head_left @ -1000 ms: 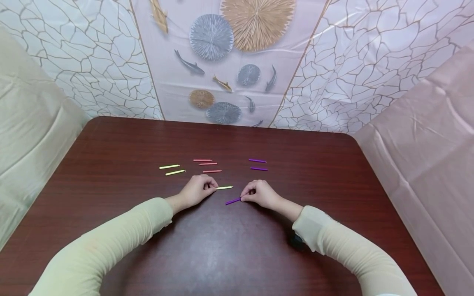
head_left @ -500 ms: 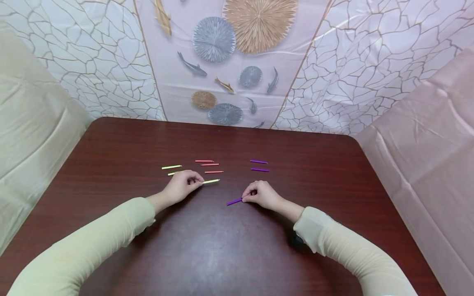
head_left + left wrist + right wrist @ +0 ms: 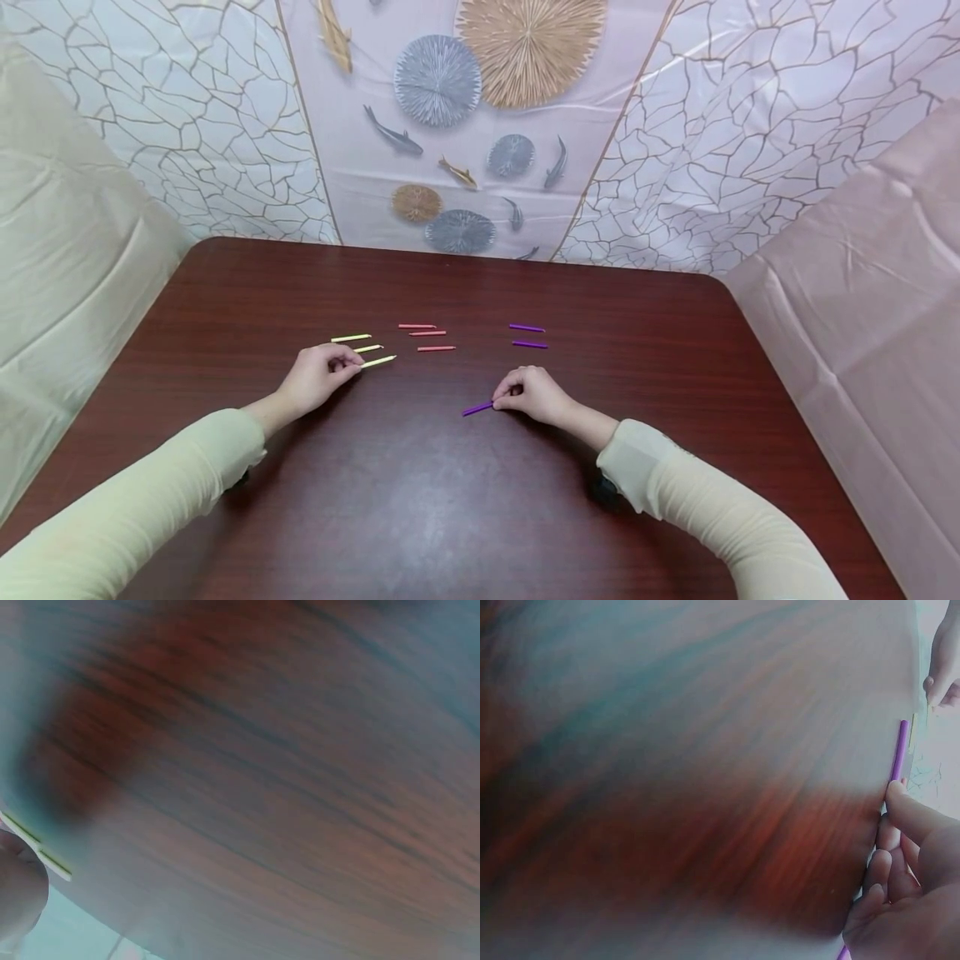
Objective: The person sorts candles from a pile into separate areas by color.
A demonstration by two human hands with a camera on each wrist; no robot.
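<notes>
Between thumb and fingers, my left hand (image 3: 318, 377) pinches the end of a thin yellow candle (image 3: 379, 362), just in front of two other yellow candles (image 3: 351, 337). My right hand (image 3: 534, 395) pinches a purple candle (image 3: 477, 409) nearer the middle of the table. The same purple candle (image 3: 900, 750) sticks out past the thumb in the right wrist view. Only part of my left hand (image 3: 21, 889) shows at the edge of the left wrist view, beside yellow candles (image 3: 55, 864). Whether the held yellow candle touches the table, I cannot tell.
Three red candles (image 3: 437, 348) lie between the yellow ones and two purple candles (image 3: 530, 344) on the right. All are on a dark brown table (image 3: 450, 517). A patterned cloth (image 3: 375, 200) hangs behind the far edge, with plain cloth at both sides.
My left hand has moved left with the yellow candle, from near the purple candle to beside the other two yellow ones. My right hand has stayed in place, pinching its purple candle.
</notes>
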